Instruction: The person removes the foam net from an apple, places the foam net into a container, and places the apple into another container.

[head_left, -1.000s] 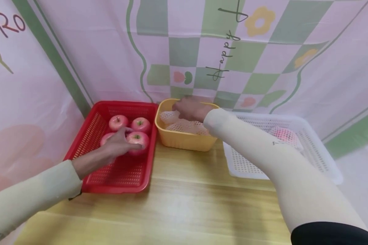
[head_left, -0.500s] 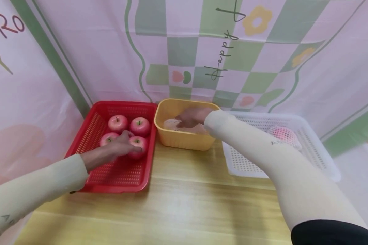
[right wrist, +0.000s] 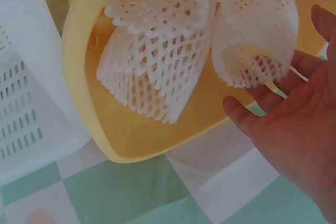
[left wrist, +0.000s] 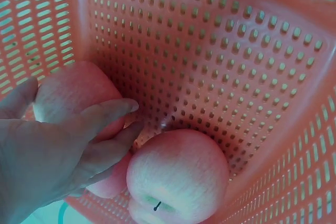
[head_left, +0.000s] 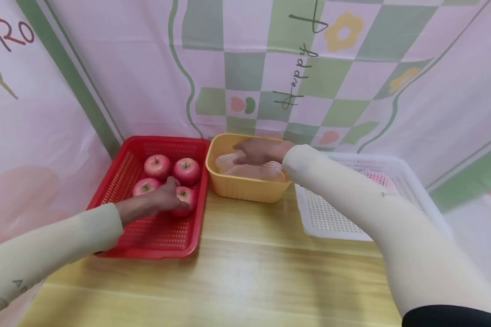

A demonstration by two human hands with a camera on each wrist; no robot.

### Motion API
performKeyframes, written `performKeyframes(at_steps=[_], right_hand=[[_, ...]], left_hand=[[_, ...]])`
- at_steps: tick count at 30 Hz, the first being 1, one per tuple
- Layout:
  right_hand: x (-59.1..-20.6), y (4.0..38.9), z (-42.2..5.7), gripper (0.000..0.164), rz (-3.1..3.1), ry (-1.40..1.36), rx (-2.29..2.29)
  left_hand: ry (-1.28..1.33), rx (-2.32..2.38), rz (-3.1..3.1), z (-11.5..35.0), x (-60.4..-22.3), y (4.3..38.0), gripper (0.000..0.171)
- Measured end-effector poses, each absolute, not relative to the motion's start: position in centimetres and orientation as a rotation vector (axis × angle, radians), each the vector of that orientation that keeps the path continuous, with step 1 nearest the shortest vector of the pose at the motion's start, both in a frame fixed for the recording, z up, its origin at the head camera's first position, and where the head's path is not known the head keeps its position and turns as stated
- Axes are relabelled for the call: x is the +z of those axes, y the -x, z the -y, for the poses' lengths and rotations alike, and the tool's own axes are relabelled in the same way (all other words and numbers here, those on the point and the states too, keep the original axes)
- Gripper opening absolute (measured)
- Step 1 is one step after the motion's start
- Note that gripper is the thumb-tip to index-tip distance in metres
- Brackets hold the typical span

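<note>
Inside the red basket (head_left: pixel 155 252), my left hand (head_left: pixel 161 199) curls its thumb and fingers round the nearest red apple (head_left: pixel 187 198). The left wrist view shows that apple (left wrist: pixel 76 90) between thumb and fingers, beside another apple (left wrist: pixel 181 174). Several apples share the basket, one of them (head_left: pixel 157 166) at the back. My right hand (head_left: pixel 259 151) reaches into the yellow bin (head_left: pixel 245 193) over white foam net sleeves (head_left: pixel 253 171). From the right wrist, its fingers look spread, their tips at the edge of one sleeve (right wrist: pixel 257 35); whether they touch it I cannot tell.
To the right stands a white basket (head_left: pixel 331 227) with a net-covered apple (head_left: pixel 380 178) in it, partly behind my right sleeve. The containers stand on a wooden table (head_left: pixel 237 277) against a patterned cloth (head_left: pixel 245 68).
My left hand and its apple have shifted slightly toward the front of the red basket. The right hand dipped lower into the yellow bin, then rose a little; the sleeves there have shifted.
</note>
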State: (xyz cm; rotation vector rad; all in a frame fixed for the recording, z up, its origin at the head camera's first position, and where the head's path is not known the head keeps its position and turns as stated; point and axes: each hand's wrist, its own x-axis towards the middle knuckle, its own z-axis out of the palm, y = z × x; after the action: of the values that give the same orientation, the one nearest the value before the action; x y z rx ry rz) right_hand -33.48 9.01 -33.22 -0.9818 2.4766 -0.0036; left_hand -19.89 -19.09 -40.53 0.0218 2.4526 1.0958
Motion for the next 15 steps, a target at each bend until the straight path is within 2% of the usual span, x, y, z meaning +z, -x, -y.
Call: performKeyframes(at_steps=[5,9,15], right_hand=[[-32.8,33.8,-9.7,0.071,-2.549,0.975,-0.029],[-33.2,35.0,-10.2,0.071,-2.578,1.048,-0.041],[-30.4,32.5,-10.8,0.057,-2.593,1.082,-0.161]], left_hand=[[-0.102,1.035,-2.51,19.0,-40.5,19.8,0.078],[-0.177,0.96,-2.556,19.0,-40.5,19.7,0.072],[-0.253,0.923,-2.629,18.8,-40.6,19.7,0.067]])
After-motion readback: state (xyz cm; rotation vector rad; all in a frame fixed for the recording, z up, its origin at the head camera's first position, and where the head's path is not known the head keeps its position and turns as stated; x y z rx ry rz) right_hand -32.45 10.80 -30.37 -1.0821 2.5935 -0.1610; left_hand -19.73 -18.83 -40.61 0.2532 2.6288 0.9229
